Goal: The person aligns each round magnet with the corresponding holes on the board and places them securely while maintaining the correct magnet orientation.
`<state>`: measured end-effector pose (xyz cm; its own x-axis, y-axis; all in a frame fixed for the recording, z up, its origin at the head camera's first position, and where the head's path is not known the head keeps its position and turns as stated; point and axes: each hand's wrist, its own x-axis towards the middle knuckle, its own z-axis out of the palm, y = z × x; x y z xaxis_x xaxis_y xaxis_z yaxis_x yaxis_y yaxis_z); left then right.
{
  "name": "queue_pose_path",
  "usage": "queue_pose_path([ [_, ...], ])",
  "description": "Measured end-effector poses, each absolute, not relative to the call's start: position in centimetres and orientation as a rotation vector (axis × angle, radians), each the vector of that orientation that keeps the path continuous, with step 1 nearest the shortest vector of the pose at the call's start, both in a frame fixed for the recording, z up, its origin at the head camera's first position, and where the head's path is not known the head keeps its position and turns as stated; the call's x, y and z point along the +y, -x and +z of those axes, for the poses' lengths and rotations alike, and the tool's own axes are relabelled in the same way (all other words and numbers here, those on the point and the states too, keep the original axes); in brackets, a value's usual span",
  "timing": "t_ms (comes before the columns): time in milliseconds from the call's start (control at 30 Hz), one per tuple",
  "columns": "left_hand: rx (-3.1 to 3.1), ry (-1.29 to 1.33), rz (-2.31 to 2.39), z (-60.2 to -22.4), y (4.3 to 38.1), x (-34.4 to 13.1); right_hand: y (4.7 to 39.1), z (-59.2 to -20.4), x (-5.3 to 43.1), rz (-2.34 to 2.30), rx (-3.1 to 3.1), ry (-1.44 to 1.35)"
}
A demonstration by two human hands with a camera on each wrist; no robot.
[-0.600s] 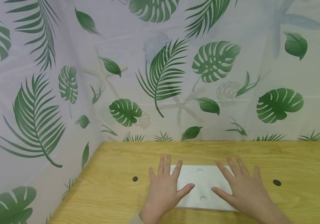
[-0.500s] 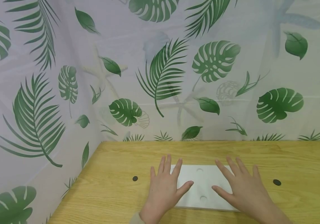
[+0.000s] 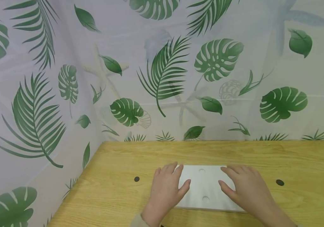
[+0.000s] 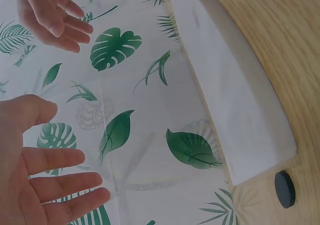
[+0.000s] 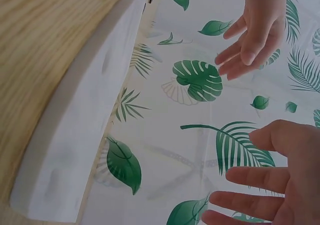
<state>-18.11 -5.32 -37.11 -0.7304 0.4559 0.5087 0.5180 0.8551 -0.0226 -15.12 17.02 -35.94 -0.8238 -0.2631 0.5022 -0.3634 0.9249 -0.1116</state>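
Note:
A flat white rectangular slab (image 3: 204, 189) with shallow round recesses lies on the wooden table. Over its left end hovers my left hand (image 3: 165, 190), palm down with fingers slightly bent. My right hand (image 3: 248, 186) is above the right end in a similar pose. Neither hand holds anything. Both wrist views show the hands apart from the slab: the left hand (image 4: 52, 170) in the left wrist view, the right hand (image 5: 272, 180) in the right. A small black disc (image 3: 137, 179) lies left of the slab, and another black disc (image 3: 279, 182) lies to the right.
The yellow wood-grain table (image 3: 116, 201) ends at the back against a white curtain (image 3: 179, 78) printed with green leaves, which also hangs along the left side. A small dark object (image 3: 162, 225) peeks out by the left wrist at the lower frame edge.
The spread, straight fingers of both hands have bent a little and drawn closer together. Both hands stay over the slab's ends. The slab and discs keep their places on the table.

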Motion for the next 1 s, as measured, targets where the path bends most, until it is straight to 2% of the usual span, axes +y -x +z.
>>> queue_pose_path([
  [567, -2.483, 0.888, -0.158, -38.0, 18.5, -5.7, 15.2, -36.3, 17.7, 0.308, -2.599, -0.448],
  [1000, -2.543, 1.027, -0.131, -39.3, 18.5, -7.2, 14.9, -37.3, 21.3, 0.248, -2.511, -0.474],
])
